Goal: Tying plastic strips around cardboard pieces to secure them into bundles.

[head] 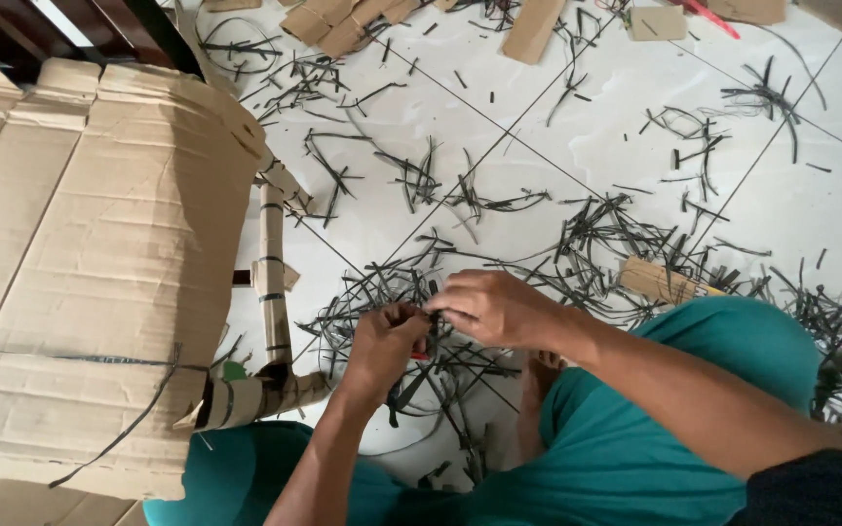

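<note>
We sit on the white tiled floor (538,117) with our knees in teal trousers (674,409) spread to either side, and our two hands meet just above the floor between them. Our left hand (387,341) and our right hand (494,307) are close together, fingertips nearly touching, both pinched on a dark strap piece (433,297), a thin black strip that rises between the fingers. As far as we can tell, its long axis runs roughly up and away from us, with its free end pointing toward the far tiles, though our fingers hide the lower part. A small bit of red shows under the fingers; we cannot tell what it is. Beneath the hands lies a tangle of black strips (392,292), and many more cut strips are scattered over the tiles, so much cutting appears to be done already. To our left stands a big cardboard bundle (99,253) with a black strap around its lower part, and beside it a rolled cardboard tube (273,263) banded at several points, which suggests some binding is finished. Loose cardboard scraps (533,29) lie at the far edge of the floor, unbound, so we judge that work remains.
</note>
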